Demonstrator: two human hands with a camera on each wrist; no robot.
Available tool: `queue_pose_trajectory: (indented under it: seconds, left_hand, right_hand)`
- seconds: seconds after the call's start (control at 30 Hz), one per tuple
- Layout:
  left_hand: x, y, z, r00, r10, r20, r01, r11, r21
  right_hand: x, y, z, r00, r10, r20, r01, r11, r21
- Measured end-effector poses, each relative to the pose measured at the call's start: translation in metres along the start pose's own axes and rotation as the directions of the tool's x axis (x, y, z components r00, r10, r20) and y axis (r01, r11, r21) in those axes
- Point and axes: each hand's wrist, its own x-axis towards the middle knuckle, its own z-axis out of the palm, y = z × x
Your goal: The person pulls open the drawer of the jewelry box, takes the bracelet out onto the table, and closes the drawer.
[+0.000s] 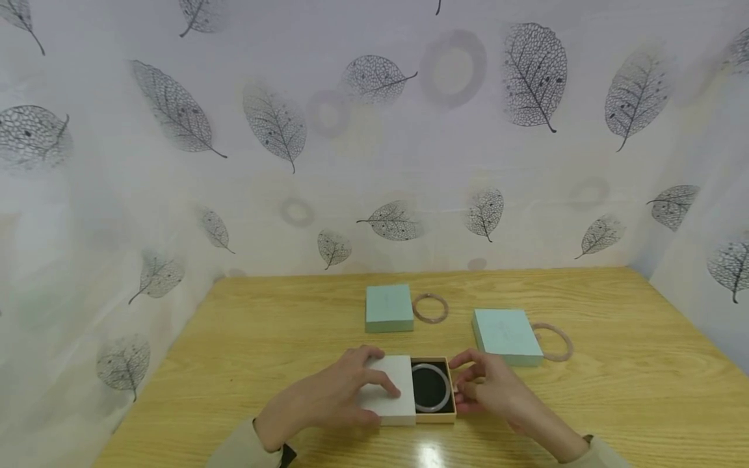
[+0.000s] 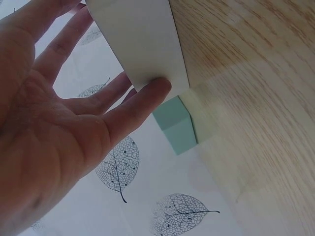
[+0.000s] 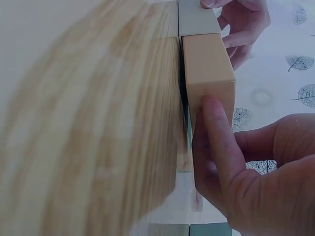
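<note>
My left hand (image 1: 345, 390) holds the white sleeve (image 1: 389, 391) of a slide-out gift box, thumb on its near side and fingers across its top and far side. Out of the sleeve's right end sticks a tan drawer (image 1: 435, 418) with a black lining (image 1: 430, 388). A pale bangle (image 1: 448, 390) lies in it, its left edge at the sleeve's opening. At the drawer's outer end, my right hand (image 1: 488, 383) grips with curled fingers; one fingertip (image 3: 212, 104) rests on the drawer's end face in the right wrist view.
Behind the white box, a mint-green box (image 1: 389, 307) stands with a pinkish bangle (image 1: 415, 312) to its right. Another mint-green box (image 1: 508, 335) sits farther right, near my right hand, with a second pinkish bangle (image 1: 569, 344) beside it. A leaf-print curtain (image 1: 374, 149) closes off the wooden table's back.
</note>
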Motion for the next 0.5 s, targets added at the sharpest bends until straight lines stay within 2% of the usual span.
queue_pose_trajectory:
  seconds: [0.5]
  left_hand:
    - [-0.0001, -0.0002, 0.0001, 1.0, 0.002, -0.002, -0.002, 1.0, 0.0]
  right_hand:
    - [-0.0009, -0.0011, -0.0024, 1.0, 0.0, -0.002, 0.0, 1.0, -0.017]
